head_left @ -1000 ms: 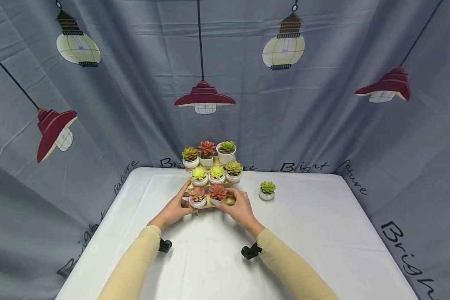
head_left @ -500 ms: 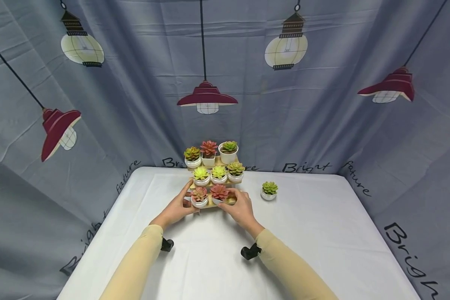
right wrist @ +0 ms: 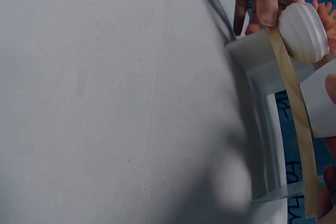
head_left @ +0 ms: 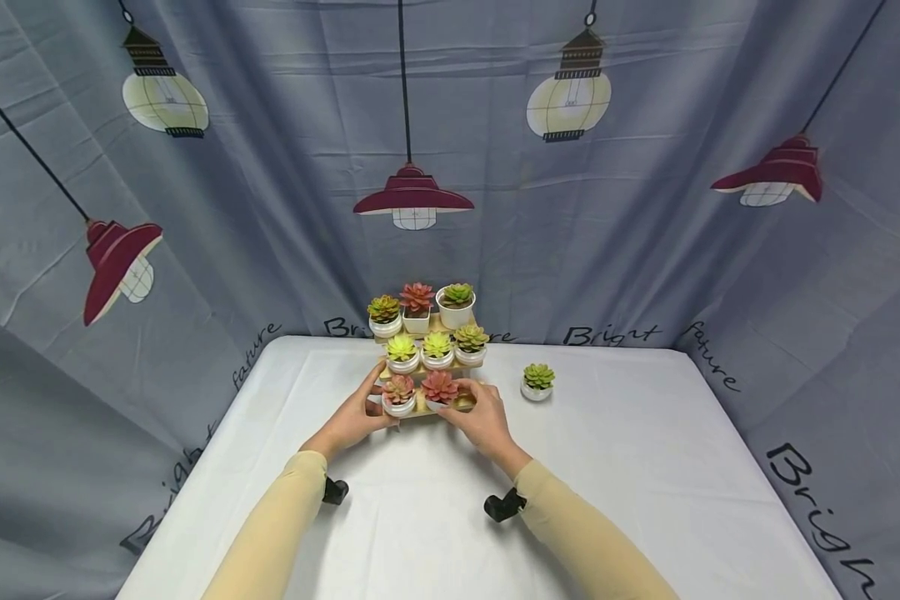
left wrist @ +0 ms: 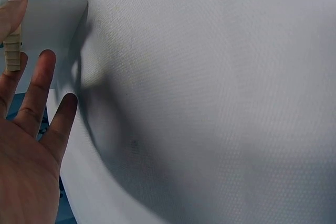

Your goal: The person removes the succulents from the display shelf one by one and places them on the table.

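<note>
A tiered stand with wooden boards (head_left: 466,402) holds potted succulents on three levels. My left hand (head_left: 351,421) holds the left end of the lowest board; in the left wrist view its thumb (left wrist: 13,13) lies on the wood and the other fingers spread below. My right hand (head_left: 483,417) pinches the white pot of a red succulent (head_left: 440,387) on that lowest board. To its left stands a pinkish succulent (head_left: 399,388) in a ribbed white pot. Seen from the right wrist, the red succulent's white pot (right wrist: 319,103) sits at the board (right wrist: 292,82), right beside my fingers.
On the middle tier are several yellow-green succulents (head_left: 437,344). The top tier carries a red one (head_left: 417,297) between two greenish ones. A green succulent (head_left: 537,380) in a white pot stands apart on the white-covered table (head_left: 615,467). Behind hangs a grey-blue curtain (head_left: 270,208).
Both hands keep their places at the stand and the red succulent's pot. The head view has shifted slightly; the plants show no clear movement.
</note>
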Tool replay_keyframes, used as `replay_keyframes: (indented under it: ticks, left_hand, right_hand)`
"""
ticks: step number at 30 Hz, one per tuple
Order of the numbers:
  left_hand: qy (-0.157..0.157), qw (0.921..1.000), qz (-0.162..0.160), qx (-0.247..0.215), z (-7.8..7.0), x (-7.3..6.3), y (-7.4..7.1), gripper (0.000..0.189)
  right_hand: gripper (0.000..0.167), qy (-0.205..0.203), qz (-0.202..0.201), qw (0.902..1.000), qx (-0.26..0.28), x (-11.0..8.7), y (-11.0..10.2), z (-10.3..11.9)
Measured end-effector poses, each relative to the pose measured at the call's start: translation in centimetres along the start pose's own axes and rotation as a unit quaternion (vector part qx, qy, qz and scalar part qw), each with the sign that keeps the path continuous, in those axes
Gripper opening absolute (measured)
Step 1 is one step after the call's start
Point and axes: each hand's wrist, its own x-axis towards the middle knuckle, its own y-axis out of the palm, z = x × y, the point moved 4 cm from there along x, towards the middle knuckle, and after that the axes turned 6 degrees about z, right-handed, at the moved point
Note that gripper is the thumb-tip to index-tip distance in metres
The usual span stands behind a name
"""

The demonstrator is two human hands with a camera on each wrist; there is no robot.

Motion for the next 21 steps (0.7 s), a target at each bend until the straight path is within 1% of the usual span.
replay_keyframes:
  ticks: [5,10,16,21]
  left_hand:
    - [-0.001,1.0000,0.001,0.006,0.0,-0.1,0.2,0.112]
    - [-0.002,0.9999,-0.004,0.011,0.0,0.0,0.2,0.112]
    - [0.001,1.0000,0.001,0.007,-0.1,0.1,0.1,0.112]
    - [-0.001,1.0000,0.002,0.002,-0.1,0.0,0.1,0.113]
  right_hand:
    - [0.055,0.001,0.017,0.9996,0.023,-0.7,-1.1,-0.2]
    - [0.061,0.000,0.028,0.9989,0.037,-1.6,-2.8,-0.4]
    - [0.064,-0.002,0.032,0.9989,0.035,-2.5,-5.0,-1.0]
    - [0.060,-0.002,0.037,0.9990,0.027,-3.0,-7.1,-1.8]
